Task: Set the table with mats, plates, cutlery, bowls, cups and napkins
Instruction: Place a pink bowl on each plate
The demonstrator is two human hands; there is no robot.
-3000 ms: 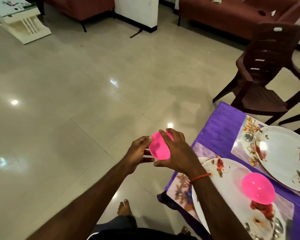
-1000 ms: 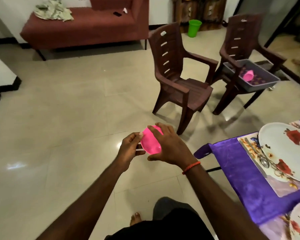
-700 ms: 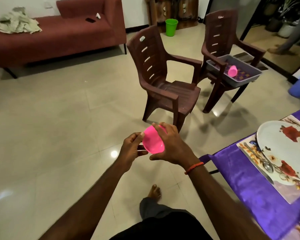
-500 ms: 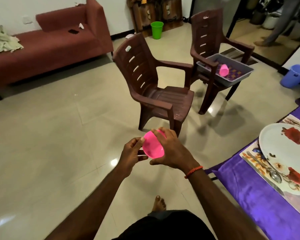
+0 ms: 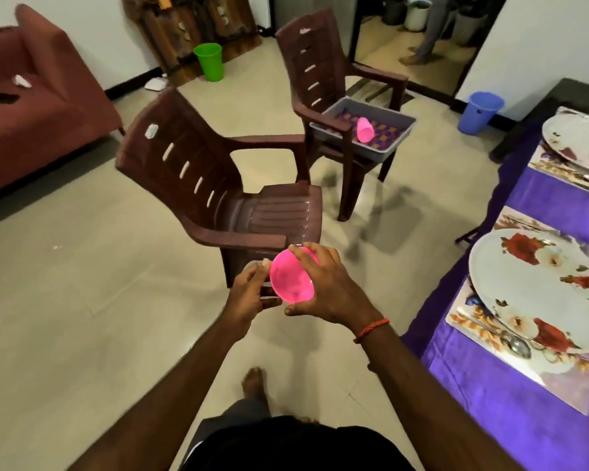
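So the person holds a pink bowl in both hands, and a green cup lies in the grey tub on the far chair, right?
Not quite: the head view shows the cup in the tub is pink, not green. Both hands, left and right, do hold the pink bowl.

Glossy plastic bowl (image 5: 291,279) (pink), satiny purple tablecloth (image 5: 510,396), polished floor (image 5: 82,300).

A single head-worn wide-angle camera looks forward and steeply down from standing height, so the wearer's torso and a bare foot (image 5: 253,382) fill the lower centre. Both forearms extend from the bottom edge at close range toward mid-frame. The desk (image 5: 510,416) occupies the right edge nearby, and two brown chairs (image 5: 218,198) stand farther ahead.
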